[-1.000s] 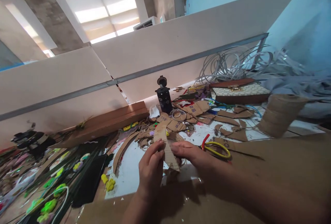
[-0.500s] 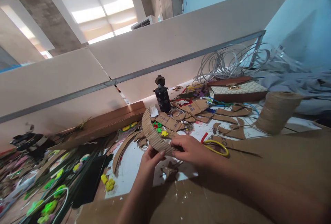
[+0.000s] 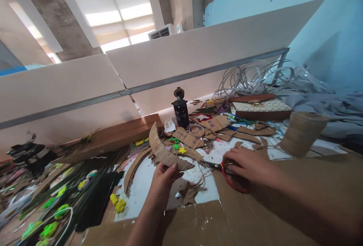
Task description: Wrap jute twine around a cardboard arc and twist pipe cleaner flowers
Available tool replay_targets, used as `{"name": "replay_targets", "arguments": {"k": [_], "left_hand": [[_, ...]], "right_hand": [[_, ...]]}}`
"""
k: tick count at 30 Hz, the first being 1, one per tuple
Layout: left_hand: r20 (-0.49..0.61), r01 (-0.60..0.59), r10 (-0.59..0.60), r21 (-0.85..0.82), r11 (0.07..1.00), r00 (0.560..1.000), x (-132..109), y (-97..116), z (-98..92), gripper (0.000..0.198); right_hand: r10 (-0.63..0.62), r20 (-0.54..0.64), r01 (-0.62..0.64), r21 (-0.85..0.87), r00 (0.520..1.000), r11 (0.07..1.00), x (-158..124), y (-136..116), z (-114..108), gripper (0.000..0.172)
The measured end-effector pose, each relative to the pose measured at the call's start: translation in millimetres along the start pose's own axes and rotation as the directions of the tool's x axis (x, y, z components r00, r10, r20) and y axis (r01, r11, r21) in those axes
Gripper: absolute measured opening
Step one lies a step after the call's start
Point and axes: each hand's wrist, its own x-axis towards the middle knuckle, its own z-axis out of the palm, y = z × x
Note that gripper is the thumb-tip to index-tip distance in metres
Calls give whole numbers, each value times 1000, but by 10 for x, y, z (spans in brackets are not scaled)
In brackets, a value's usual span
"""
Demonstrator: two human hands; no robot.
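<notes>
My left hand (image 3: 166, 176) pinches a crescent-shaped piece of corrugated cardboard (image 3: 163, 149) by its lower edge, the curved tip pointing up and away. At the right, my right hand (image 3: 241, 164) is closed around the red handles of a pair of scissors (image 3: 235, 186). Their dark blades point left, close to the crescent's right tip, and look nearly closed. The fingers cover part of the handles. Below the crescent, a small brown cardboard shape (image 3: 189, 193) with twine near it lies on the white surface.
A black bottle (image 3: 180, 113) with a raised lid stands behind the cardboard scraps (image 3: 185, 136). To the right are a twine spool (image 3: 303, 134), a patterned handbag (image 3: 261, 108) and coiled pale strips (image 3: 244, 75). Green-yellow flowers (image 3: 49, 229) lie at left; a cardboard sheet (image 3: 283, 200) covers the front.
My right hand has let go of the cardboard crescent and taken hold of the scissors, which lay at the right and now point left. My left hand still holds the crescent.
</notes>
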Motion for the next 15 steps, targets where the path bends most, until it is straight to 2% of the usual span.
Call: {"name": "replay_targets", "arguments": {"k": [4,7,9,12,15], "left_hand": [[8,-8,8,-6,1000,1000,-4,0,0,44],[25,0,0,-5,1000,1000,-17,5,6,45],[34,1,-1,-3,1000,999,-30,17,12,45],[34,-9,9,-13,1000,999,-54,54,23,47],[25,-19,19,-28,999,999,-74,101,34,50]], "right_hand": [[47,71,-41,-78,996,996,-207,124,154,34],[55,59,-50,-70,997,996,-240,33,203,35],[57,54,-54,-51,997,997,-242,-27,170,38],[126,50,-125,-31,991,992,-277,-29,50,49],[165,72,-173,136,984,975,-361,60,-93,48]]}}
